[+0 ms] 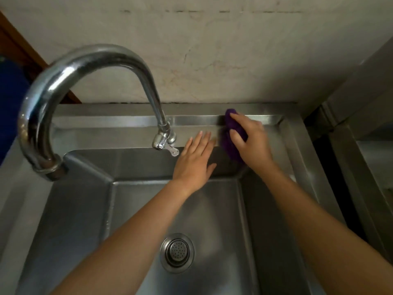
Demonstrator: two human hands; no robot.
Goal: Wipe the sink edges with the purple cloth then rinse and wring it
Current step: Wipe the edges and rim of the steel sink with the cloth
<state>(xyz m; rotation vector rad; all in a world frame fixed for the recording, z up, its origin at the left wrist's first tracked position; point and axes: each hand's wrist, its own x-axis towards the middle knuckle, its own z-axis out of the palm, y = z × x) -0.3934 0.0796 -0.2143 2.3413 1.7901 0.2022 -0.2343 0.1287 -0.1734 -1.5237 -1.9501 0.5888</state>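
Observation:
The purple cloth (pixel 230 141) lies bunched on the back ledge of the steel sink (pixel 119 137), right of the tap base. My right hand (pixel 251 141) grips the cloth from above, fingers curled over it, pressing it against the ledge and the raised back rim. My left hand (pixel 195 160) rests flat on the back edge of the basin just left of the cloth, fingers straight and spread, holding nothing. Part of the cloth is hidden under my right palm.
A tall curved chrome tap (pixel 85 60) arches over the left of the basin, its lever (pixel 172 150) close to my left fingertips. A round strainer drain (pixel 177 252) sits in the basin floor. A stained wall (pixel 212 50) stands behind; a steel unit (pixel 361 103) at right.

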